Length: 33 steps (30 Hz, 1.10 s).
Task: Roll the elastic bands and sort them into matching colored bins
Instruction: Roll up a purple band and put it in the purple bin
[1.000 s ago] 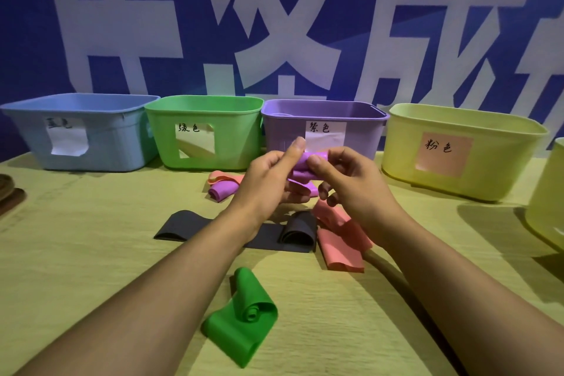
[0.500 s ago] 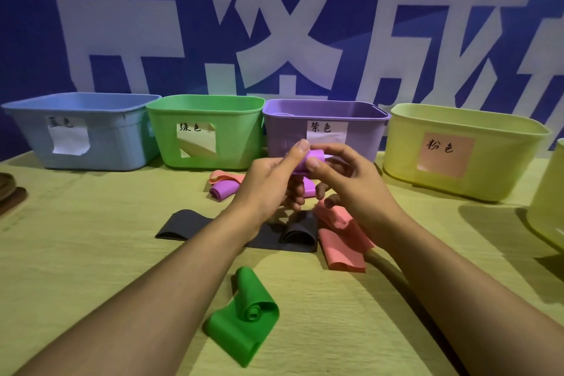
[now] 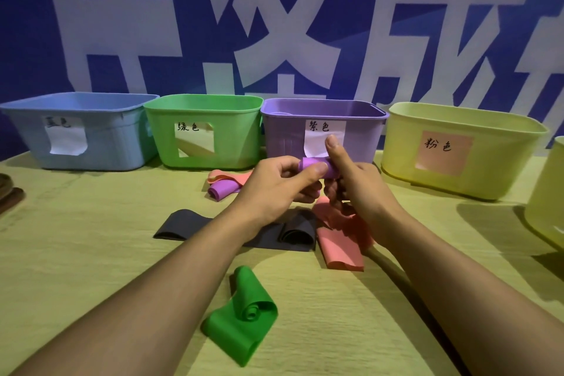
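Both hands hold a rolled purple band above the table, in front of the purple bin, the roll's long axis lying left to right. The left hand pinches the roll's left end, thumb on the near side and fingers curled behind; the right hand grips the right end, fingers curled beneath and thumb raised straight up. Half a second ago a loose purple tail still hung below the hands and the right thumb lay down on the band; now the tail is gone into a tight, short cylinder.

On the pale wood-grain table lie soft, matte strips: a half-rolled green band nearest, a flat black band folded at its right end, a crumpled pink band just right of it, and farther left a second purple band touching another pink band.

Four smooth plastic bins with rounded corners and paper labels stand along the far edge: blue bin, green bin, the purple one, and a yellow bin.
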Tool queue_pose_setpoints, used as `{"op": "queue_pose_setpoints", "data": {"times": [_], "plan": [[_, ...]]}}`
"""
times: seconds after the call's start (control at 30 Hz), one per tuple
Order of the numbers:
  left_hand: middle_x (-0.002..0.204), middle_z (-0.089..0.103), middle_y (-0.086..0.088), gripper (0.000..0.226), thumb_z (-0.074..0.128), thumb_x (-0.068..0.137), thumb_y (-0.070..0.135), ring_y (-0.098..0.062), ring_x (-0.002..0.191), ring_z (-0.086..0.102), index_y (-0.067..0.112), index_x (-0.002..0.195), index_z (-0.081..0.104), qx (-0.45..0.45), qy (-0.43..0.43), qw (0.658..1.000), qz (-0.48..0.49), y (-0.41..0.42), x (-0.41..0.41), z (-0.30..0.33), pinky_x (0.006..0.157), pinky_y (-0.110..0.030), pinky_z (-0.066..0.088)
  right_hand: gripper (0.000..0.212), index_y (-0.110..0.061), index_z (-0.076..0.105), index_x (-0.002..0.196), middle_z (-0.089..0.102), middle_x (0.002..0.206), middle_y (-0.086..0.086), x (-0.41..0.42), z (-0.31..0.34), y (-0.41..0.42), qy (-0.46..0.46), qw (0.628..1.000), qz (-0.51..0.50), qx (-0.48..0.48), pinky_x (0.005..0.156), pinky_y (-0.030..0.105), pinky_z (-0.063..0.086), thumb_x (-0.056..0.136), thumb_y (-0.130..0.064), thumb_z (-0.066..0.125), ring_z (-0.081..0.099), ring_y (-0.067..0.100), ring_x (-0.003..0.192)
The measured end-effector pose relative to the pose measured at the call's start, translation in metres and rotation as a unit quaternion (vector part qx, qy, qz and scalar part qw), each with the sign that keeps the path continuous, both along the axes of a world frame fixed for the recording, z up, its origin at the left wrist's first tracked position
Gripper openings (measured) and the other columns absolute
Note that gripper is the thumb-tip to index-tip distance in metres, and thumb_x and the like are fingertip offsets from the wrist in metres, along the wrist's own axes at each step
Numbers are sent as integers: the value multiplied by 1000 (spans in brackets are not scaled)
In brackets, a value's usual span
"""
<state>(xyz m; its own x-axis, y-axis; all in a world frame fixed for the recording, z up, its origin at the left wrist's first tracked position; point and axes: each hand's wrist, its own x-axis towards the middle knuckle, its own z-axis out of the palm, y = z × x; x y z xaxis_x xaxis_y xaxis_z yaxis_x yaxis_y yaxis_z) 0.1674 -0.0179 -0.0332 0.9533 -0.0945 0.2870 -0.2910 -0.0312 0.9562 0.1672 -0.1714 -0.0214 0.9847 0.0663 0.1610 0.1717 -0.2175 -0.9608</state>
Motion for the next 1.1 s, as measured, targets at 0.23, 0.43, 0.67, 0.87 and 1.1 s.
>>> {"op": "queue_pose_setpoints", "data": {"times": [0.23, 0.43, 0.67, 0.87, 1.1], "plan": [[82, 73, -13, 20, 72, 93, 13, -15, 68, 70, -5, 103, 71, 5, -17, 1000, 24, 0, -3, 2, 68, -22, 61, 66, -13, 65, 71, 54, 56, -1, 2, -2, 0, -23, 999, -15, -18, 54, 28, 38, 93, -72, 47, 47, 9, 49], [72, 73, -6, 13, 72, 93, 15, -12, 62, 69, 2, 93, 72, -9, -11, 1000, 27, -2, -3, 4, 63, -21, 59, 70, -9, 63, 63, 55, 56, 5, 3, -1, 1, -43, 998, -39, -14, 60, 35, 41, 93, -71, 49, 48, 13, 50], [76, 74, -12, 29, 75, 85, 30, -16, 63, 70, 2, 92, 72, -61, 4, 998, 24, -2, -7, 7, 62, -22, 58, 63, -13, 60, 61, 51, 51, -1, -1, 2, 5, -21, 998, -18, 64, 51, 27, 38, 95, -66, 52, 44, 10, 47], [95, 75, -16, 50, 79, 69, 30, -21, 76, 73, 2, 108, 66, -162, -4, 987, -10, -6, -5, 6, 79, -32, 62, 62, -12, 60, 67, 51, 54, 0, -11, 2, 15, 52, 982, 35, 176, 51, 25, 33, 98, -65, 49, 47, 7, 42], [85, 74, -6, 37, 79, 72, 27, -16, 72, 69, 8, 102, 69, -165, -24, 985, 34, -9, -1, -2, 75, -27, 58, 64, -12, 63, 72, 56, 58, 0, -11, 3, 13, 83, 972, 79, 203, 46, 19, 35, 99, -67, 44, 48, 7, 46]]}}
